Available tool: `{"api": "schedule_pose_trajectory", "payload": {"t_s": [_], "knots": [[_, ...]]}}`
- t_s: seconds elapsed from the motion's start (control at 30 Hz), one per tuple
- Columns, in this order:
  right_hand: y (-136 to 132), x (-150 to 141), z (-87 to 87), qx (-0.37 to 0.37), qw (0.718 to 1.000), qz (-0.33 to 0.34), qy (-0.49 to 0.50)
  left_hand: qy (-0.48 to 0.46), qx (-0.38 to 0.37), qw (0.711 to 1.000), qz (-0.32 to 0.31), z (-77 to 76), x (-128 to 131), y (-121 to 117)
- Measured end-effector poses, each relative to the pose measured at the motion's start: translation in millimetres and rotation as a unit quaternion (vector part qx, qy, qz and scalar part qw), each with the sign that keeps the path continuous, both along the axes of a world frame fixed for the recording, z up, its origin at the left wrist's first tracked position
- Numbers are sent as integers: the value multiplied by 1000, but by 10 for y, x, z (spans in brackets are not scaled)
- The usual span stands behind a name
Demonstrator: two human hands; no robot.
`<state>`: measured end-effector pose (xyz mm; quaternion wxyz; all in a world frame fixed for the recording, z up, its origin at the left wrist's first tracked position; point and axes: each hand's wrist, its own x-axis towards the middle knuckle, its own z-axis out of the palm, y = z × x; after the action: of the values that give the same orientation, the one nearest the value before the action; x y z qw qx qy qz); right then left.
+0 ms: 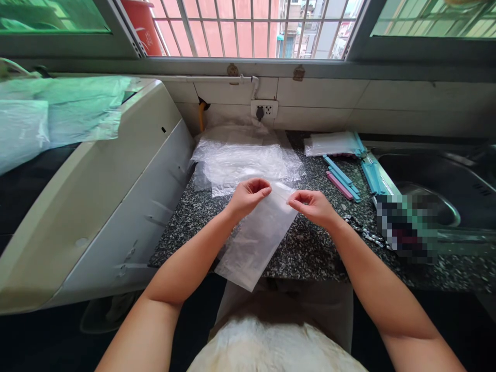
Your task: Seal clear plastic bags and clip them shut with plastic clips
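A translucent plastic bag (263, 227) hangs between my two hands, slanting down over the front edge of the counter. My left hand (251, 195) pinches its top left corner, fingers curled against the thumb. At the top right corner my right hand (310, 204) grips the same bag between thumb and fingers. Just behind my hands lies a loose pile of clear plastic bags (248, 160) on the speckled counter. To the right of the hands are blue sealing clips (341, 175) and a pink clip (339, 186), lying side by side.
A stack of flat bags (333, 143) lies at the back right, with more blue clips (372, 178) beside the sink (445, 181). A pale appliance (127, 170) with plastic sheets (77, 108) on top stands at left. A wall socket (264, 109) holds a black plug.
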<state>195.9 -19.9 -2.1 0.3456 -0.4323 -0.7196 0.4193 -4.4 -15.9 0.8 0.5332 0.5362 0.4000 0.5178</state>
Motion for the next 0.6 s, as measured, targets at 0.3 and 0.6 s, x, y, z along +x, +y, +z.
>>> {"api": "schedule_pose_trajectory", "payload": {"t_s": [0.3,0.6], "knots": [[30,34,-11,0,999,-19,-31,9,3,999,49,-7,-70,64],[69,51,-16,-118,991,-15,55,24,24,997,63,-15,-120,96]]}}
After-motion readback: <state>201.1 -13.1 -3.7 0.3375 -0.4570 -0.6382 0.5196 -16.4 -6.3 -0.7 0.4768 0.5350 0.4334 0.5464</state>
